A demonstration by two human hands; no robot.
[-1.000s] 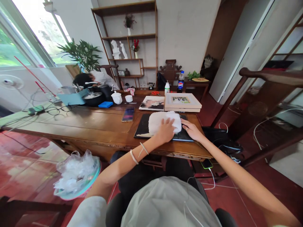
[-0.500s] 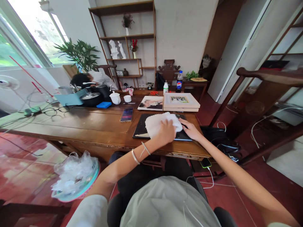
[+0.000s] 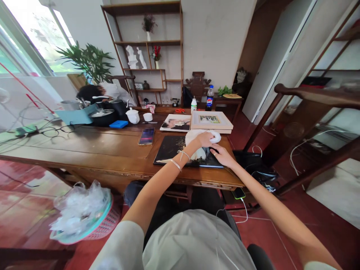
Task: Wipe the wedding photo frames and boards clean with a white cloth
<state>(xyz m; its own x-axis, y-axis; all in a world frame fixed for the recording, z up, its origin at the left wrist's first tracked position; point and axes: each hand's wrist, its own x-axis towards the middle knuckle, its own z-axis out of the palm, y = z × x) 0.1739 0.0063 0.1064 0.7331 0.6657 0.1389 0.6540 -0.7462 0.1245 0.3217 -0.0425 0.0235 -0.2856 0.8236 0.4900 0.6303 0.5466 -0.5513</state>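
Observation:
A dark picture panel lies flat near the front edge of the long wooden table. My left hand is closed around a white cloth, which is bunched and lifted over the panel's right part. My right hand rests on the panel's right side with fingers stretched flat. Just behind stand a stack of pale picture frames and a loose photo print.
A phone, a blue box, a teapot, cups and pots sit further left. A person sits at the far side. A pink basket of plastic wrap stands on the red floor. A dark bag lies right.
My left hand has gathered the cloth from lying spread on the panel and raised it toward the far right. The view has shifted slightly right.

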